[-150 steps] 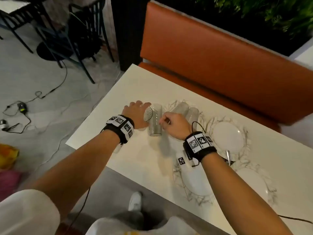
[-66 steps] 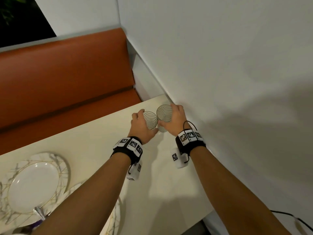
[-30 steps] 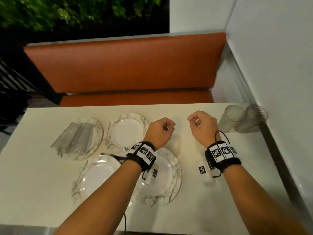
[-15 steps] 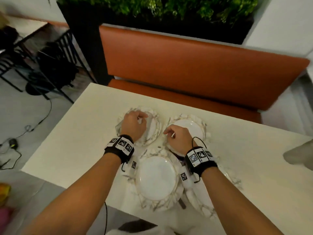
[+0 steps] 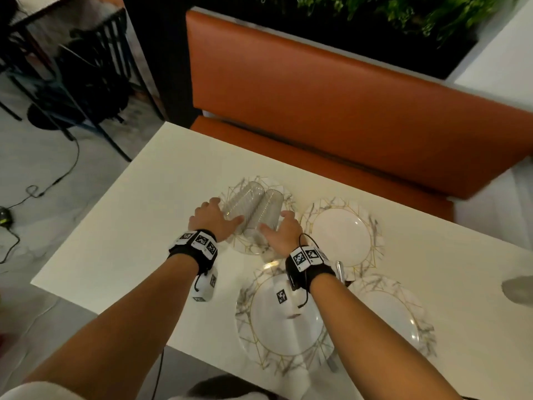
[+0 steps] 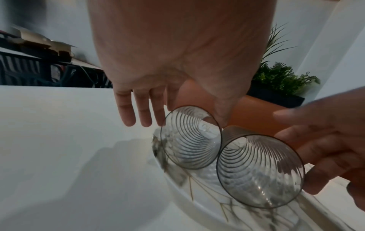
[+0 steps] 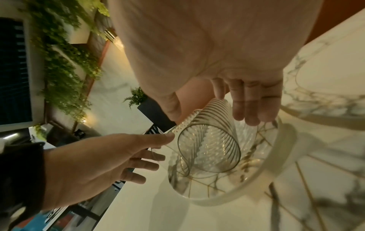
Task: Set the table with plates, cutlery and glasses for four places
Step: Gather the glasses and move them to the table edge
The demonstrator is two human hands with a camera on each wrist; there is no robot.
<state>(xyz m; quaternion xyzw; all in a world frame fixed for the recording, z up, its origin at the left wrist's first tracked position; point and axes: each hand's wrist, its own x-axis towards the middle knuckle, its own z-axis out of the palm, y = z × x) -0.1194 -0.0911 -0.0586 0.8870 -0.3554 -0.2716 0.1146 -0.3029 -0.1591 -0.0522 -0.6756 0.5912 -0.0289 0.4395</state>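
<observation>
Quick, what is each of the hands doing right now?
Left hand: open, fingers straight beside the left glass, not yet gripping.
Right hand: open, fingers reaching round the right glass.

Left hand (image 5: 212, 218): fingers spread and nearly straight, palm turned inward; forearm extended
Right hand (image 5: 281, 230): fingers loosely open, palm facing left; forearm extended

Both fists have been opened. The left hand (image 5: 212, 219) and right hand (image 5: 281, 231) are now spread around the two lying glasses (image 5: 253, 210) near the table's far left corner.
</observation>
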